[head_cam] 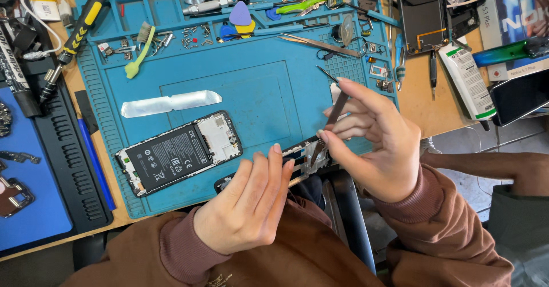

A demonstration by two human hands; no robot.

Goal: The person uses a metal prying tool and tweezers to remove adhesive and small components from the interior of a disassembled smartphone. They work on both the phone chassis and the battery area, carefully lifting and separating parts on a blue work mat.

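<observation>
Two bare hands work at the near edge of the blue mat (251, 92). The left hand (251, 204) grips a dark phone frame (300, 152) with curled fingers, while the right hand (372, 144) pinches tweezers (331, 118) against it. An opened phone (177, 152) lies just left.

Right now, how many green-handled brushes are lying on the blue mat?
2. One green brush lies at the mat's upper left, beside small screws. The other green brush lies along the top edge among metal tools. More could be hidden under the clutter.
</observation>
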